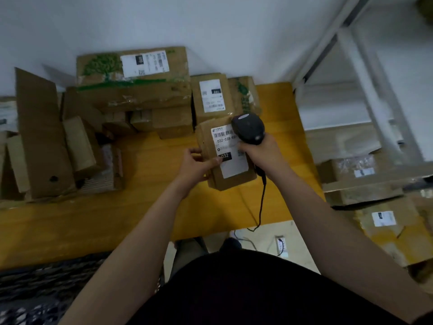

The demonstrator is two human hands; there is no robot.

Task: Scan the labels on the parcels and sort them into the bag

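While your left hand [199, 164] grips the parcel [234, 181] by its nine o'clock edge over the worktop [140, 207], your right hand [263, 153] clasps the scanner [248, 129] at the one o'clock corner of its label [232, 166]

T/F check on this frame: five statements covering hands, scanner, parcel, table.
1. The right hand grips the scanner. True.
2. The left hand holds nothing. False: it holds the parcel at its left edge, thumb on top.
3. The scanner's head is over the top of the parcel's label. True.
4. The scanner is cordless. False: a black cable runs from its handle down past the table edge.
5. The table is white. False: its top is yellow.
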